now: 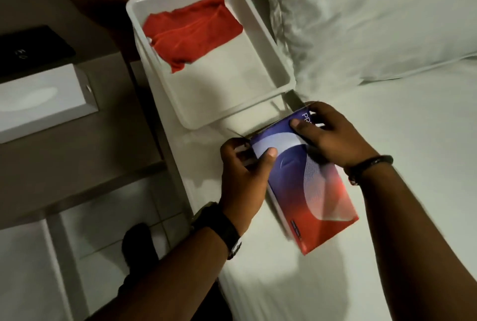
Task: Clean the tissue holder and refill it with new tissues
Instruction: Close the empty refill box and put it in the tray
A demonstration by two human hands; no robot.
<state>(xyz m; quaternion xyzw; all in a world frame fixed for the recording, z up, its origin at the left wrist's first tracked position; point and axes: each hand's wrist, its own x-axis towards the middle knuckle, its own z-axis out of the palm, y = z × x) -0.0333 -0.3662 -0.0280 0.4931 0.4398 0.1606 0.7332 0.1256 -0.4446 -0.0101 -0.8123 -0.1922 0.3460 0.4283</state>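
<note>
A purple-and-red tissue box [312, 191] lies on the white bed sheet near the bed's left edge. My left hand [242, 171] grips its near-left corner, thumb on top. My right hand [333, 137] holds the far end, fingers over the top face. A white tissue holder [38, 104] with an oval slot stands on the bedside table at the left. A red cloth [191, 31] lies inside a white plastic tray [284, 68] at the head of the bed.
A white pillow [374, 11] lies to the right of the tray. A black device [31, 49] sits behind the holder on the brown bedside table [77, 160]. Tiled floor [90, 243] and my dark shoe [139, 243] show below.
</note>
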